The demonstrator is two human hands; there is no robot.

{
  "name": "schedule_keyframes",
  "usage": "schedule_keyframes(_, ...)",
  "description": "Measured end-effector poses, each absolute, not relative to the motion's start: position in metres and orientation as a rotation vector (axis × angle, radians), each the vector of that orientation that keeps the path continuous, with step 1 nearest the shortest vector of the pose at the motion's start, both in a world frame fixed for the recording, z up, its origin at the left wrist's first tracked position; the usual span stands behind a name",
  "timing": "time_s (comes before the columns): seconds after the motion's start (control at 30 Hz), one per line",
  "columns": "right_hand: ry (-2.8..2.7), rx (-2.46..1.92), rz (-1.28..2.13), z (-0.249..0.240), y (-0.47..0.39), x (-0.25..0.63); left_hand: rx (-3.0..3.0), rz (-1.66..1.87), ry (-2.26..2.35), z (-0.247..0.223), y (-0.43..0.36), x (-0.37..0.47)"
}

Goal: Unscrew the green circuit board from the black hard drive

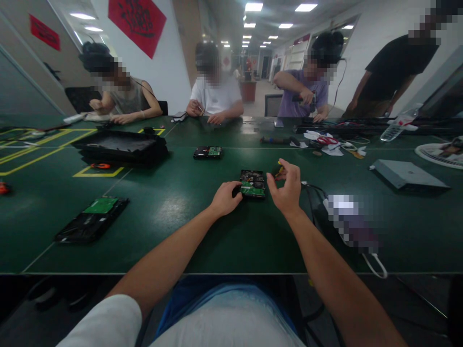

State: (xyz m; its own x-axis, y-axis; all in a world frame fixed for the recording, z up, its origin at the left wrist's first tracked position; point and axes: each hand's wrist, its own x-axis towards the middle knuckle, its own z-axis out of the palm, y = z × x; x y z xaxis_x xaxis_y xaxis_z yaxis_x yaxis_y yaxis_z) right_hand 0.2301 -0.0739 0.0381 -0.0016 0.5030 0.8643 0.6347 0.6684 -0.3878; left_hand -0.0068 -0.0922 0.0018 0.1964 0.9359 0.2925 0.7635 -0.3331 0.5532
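Note:
A hard drive (252, 184) with a green circuit board lies on the green table in front of me. My left hand (227, 198) grips its left edge between thumb and fingers. Just right of the drive, my right hand (287, 185) is raised, its fingers curled around a small yellow and dark tool (279, 170), partly hidden by the fingers. Farther back lies a second drive (208, 153). At the left, a larger black unit with a green board (92, 219) rests on the table.
Black stacked trays (121, 147) stand at the back left. On the right are a phone-like device (350, 221) with cables, a grey metal box (408, 174), a fan (441, 153) and a bottle (401, 123). Several people are across the table (173, 241).

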Motion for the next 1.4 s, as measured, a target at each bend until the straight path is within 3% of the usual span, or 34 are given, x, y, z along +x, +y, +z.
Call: schedule_keyframes(1.4,-1.660,-0.973,-0.093,0.0379,-0.0754,0.2297,2.197,0.858,1.604,-0.0017,-0.0907,-0.0070)
